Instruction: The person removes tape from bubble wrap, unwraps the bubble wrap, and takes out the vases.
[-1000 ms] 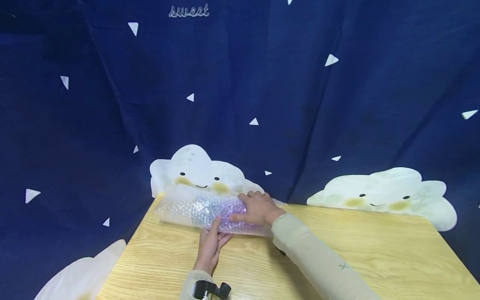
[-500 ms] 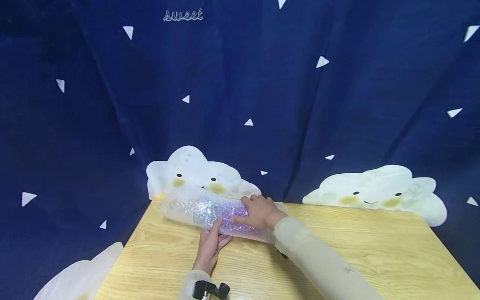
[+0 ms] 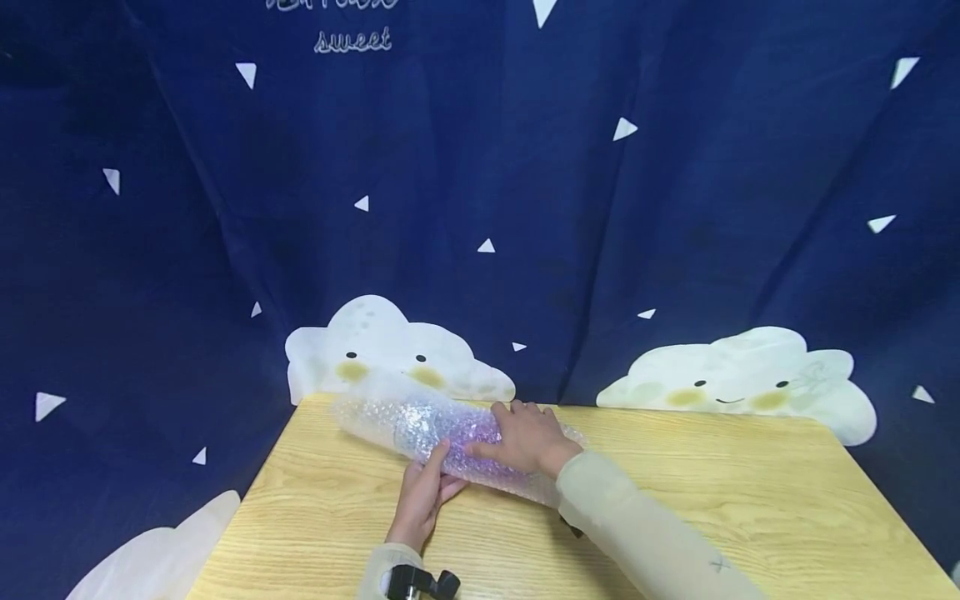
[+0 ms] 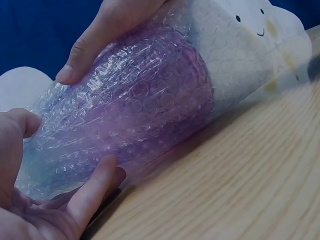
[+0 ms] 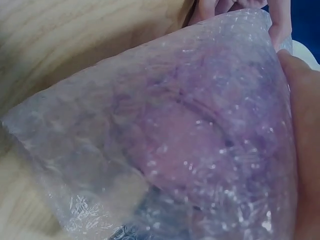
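Since the rounded, purple-blue, bubble-wrapped bundle could roll, I judge, my left grip holds its lower side, my right grip its top.

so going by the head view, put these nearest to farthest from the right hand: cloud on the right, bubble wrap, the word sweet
1. bubble wrap: touching, under the right hand
2. cloud on the right: behind, to the hand's right
3. the word sweet: high up, to the hand's left
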`<state>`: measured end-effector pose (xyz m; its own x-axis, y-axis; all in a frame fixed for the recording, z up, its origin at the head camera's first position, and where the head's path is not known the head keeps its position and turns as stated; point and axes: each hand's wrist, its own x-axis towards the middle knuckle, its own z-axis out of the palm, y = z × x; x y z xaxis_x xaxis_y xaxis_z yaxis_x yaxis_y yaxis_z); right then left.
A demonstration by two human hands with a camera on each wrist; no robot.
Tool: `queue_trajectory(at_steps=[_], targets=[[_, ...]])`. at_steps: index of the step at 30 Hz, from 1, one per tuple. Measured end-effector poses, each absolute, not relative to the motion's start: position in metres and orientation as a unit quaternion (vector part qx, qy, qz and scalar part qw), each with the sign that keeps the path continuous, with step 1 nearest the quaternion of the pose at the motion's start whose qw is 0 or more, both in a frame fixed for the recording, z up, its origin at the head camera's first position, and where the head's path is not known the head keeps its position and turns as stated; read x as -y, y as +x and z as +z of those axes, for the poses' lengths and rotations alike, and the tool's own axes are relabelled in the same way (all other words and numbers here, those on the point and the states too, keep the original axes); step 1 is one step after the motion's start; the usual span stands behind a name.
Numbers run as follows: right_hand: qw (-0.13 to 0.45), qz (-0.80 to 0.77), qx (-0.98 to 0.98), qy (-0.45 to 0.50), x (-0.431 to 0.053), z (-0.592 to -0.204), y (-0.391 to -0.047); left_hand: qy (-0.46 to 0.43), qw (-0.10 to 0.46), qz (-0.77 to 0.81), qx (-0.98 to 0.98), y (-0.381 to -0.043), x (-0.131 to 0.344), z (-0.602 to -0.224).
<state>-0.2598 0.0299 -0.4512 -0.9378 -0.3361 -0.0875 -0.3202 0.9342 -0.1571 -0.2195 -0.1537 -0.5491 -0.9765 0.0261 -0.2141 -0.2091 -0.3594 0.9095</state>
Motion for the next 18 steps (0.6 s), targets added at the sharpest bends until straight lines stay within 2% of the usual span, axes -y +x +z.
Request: queue_trajectory(at_steps=[18], targets=[[0.034,-0.090,-0.986,-0.133,-0.049,-0.452,-0.232,-0.053,0.116,0.794,-0.594,-0.215,0.143,-0.550]])
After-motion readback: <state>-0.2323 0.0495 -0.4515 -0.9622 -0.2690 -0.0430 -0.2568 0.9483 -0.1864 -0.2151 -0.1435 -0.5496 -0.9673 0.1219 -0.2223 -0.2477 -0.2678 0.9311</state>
